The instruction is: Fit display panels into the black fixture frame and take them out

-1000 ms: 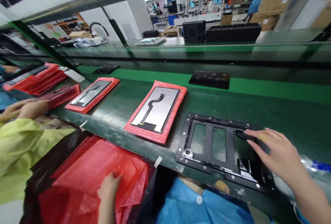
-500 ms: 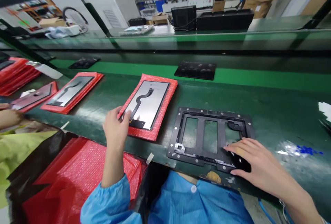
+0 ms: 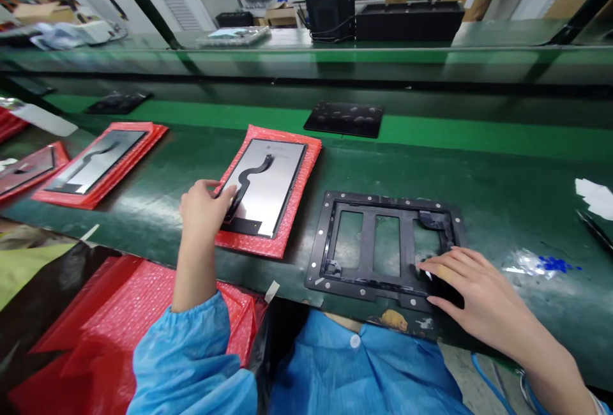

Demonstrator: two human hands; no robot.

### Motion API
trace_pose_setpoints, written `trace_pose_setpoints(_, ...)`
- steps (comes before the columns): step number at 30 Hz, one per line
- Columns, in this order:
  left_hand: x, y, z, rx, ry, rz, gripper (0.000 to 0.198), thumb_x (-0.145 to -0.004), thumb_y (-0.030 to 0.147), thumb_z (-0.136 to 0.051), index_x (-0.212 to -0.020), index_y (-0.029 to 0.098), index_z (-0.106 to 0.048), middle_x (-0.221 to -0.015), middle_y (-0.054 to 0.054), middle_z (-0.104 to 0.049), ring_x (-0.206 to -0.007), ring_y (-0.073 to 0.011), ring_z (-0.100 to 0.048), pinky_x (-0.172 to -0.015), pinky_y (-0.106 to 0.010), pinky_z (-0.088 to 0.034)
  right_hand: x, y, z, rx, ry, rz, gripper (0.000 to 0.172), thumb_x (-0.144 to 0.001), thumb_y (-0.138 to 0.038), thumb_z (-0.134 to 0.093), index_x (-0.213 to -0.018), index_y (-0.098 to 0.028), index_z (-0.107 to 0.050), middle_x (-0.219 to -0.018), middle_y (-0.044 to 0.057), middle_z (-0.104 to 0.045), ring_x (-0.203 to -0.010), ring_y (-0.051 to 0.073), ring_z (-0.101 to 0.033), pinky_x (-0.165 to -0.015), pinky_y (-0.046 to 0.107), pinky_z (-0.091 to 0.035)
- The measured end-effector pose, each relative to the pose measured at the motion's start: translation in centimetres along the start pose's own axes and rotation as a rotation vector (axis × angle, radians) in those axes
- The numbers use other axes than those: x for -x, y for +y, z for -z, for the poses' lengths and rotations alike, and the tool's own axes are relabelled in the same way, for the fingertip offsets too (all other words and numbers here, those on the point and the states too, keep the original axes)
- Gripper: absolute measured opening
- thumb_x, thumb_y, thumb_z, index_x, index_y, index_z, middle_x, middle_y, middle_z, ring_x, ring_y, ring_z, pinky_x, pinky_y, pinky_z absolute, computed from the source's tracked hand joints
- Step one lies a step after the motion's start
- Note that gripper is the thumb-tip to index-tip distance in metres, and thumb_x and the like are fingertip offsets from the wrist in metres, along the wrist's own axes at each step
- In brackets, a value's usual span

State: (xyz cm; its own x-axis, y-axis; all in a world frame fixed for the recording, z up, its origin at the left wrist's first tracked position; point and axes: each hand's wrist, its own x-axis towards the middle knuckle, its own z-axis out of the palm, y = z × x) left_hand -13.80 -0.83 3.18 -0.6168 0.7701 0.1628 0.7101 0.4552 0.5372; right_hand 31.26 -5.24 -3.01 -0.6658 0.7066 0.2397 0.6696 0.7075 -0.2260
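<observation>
My left hand (image 3: 205,211) pinches the left edge of a silver-backed screen panel (image 3: 275,182) with a dark wavy flex cable (image 3: 249,177). Beneath the panel lies a red bubble-wrap bag (image 3: 306,166). To the right, a black fixture frame (image 3: 368,242) with three window-like openings and small round metal dots along its rim rests on the bench. Over its lower right end, my right hand (image 3: 467,284) is curled, thumb and fingers about a dark part. The palm hides most of that part, and a small white spot shows by the fingertips.
More panels on red bubble wrap (image 3: 98,163) lie to the left. Black plates (image 3: 345,119) sit along the green strip behind. Blue bits (image 3: 555,265), white paper (image 3: 596,198) and tweezers (image 3: 596,231) are at right. Red bags (image 3: 143,313) fill a bin below the bench edge.
The view has shifted slightly, moving the scene left and up. The pale piece at the frame's lower left corner now looks darker and lower. Both hands keep nearly the same places.
</observation>
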Motion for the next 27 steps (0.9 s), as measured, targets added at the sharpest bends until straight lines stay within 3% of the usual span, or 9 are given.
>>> trace_pose_setpoints(3,-0.4,0.9,0.9,0.167,-0.096,0.189,0.041,-0.09,0.049,-0.059,-0.092,0.008,-0.063,-0.054,0.005,-0.046,-0.056,-0.0176,-0.052,-0.069,-0.038,-0.048,-0.1,-0.1,-0.2,-0.019,-0.018,0.003,0.032,-0.09,-0.023,-0.059,-0.12,-0.026,-0.069,-0.115,0.007,-0.075,-0.102,0.025,-0.07,-0.097,0.05,-0.053)
trace_pose_setpoints(6,-0.2,1.4,1.9,0.329,-0.116,0.232,0.039,-0.088,0.052,-0.061,-0.088,0.013,-0.063,-0.046,0.008,-0.038,-0.045,-0.0146,-0.045,-0.059,-0.034,-0.043,0.0,-0.3,-0.2,-0.022,-0.032,-0.018,0.031,-0.093,-0.03,-0.057,-0.121,-0.026,-0.069,-0.119,0.008,-0.075,-0.106,0.026,-0.07,-0.098,0.052,-0.053)
trace_pose_setpoints(9,0.7,1.1,2.9,0.484,-0.048,0.227,0.038,-0.078,0.056,-0.07,-0.083,0.02,-0.057,-0.048,0.009,-0.042,-0.044,-0.0126,-0.045,-0.052,-0.03,-0.041,0.2,-0.3,-0.1,-0.02,-0.04,-0.027,0.031,-0.096,-0.032,-0.052,-0.121,-0.026,-0.07,-0.118,0.008,-0.076,-0.104,0.026,-0.072,-0.098,0.052,-0.054)
trace_pose_setpoints(12,2.5,0.8,3.6,0.681,0.033,0.211,0.053,-0.055,0.054,-0.084,-0.081,0.024,-0.048,-0.057,0.009,-0.055,-0.049,-0.011,-0.051,-0.048,-0.024,-0.044,0.0,-0.6,0.2,-0.015,-0.002,-0.011,0.031,-0.097,-0.029,-0.049,-0.119,-0.026,-0.071,-0.117,0.008,-0.076,-0.103,0.026,-0.073,-0.096,0.051,-0.056)
trace_pose_setpoints(15,5.4,1.5,3.2,0.852,-0.037,0.203,0.066,-0.041,0.042,-0.09,-0.092,0.025,-0.052,-0.069,0.006,-0.068,-0.056,-0.0136,-0.06,-0.051,-0.025,-0.052,-1.2,-2.0,0.5,-0.054,0.147,-0.029,0.03,-0.098,-0.027,-0.052,-0.123,-0.024,-0.068,-0.123,0.008,-0.074,-0.104,0.025,-0.073,-0.093,0.047,-0.058)
trace_pose_setpoints(19,10.0,4.1,0.4,1.017,-0.281,0.229,0.066,-0.051,0.034,-0.086,-0.11,0.023,-0.058,-0.085,-0.001,-0.075,-0.066,-0.0193,-0.07,-0.059,-0.029,-0.058,-4.3,-5.5,0.2,-0.113,0.399,0.079,0.04,-0.093,-0.02,-0.06,-0.134,-0.023,-0.061,-0.134,0.011,-0.068,-0.123,0.024,-0.065,-0.098,0.042,-0.056)
trace_pose_setpoints(22,13.2,6.5,-1.8,1.117,-0.446,0.25,0.062,-0.062,0.033,-0.083,-0.118,0.02,-0.06,-0.106,-0.007,-0.077,-0.086,-0.025,-0.075,-0.068,-0.03,-0.06,-6.4,-7.7,-0.5,-0.021,0.436,0.264,0.035,-0.095,-0.014,-0.054,-0.127,-0.023,-0.065,-0.135,0.007,-0.068,-0.131,0.021,-0.059,-0.106,0.042,-0.05)
trace_pose_setpoints(27,16.3,9.2,-2.7,1.288,-0.541,0.152,0.06,-0.075,0.031,-0.079,-0.132,0.022,-0.061,-0.137,-0.009,-0.066,-0.124,-0.0283,-0.064,-0.091,-0.03,-0.059,-6.8,-8.0,-0.4,0.034,0.534,0.306,0.033,-0.095,-0.01,-0.05,-0.122,-0.017,-0.069,-0.126,0.008,-0.073,-0.129,0.019,-0.061,-0.104,0.034,-0.051)
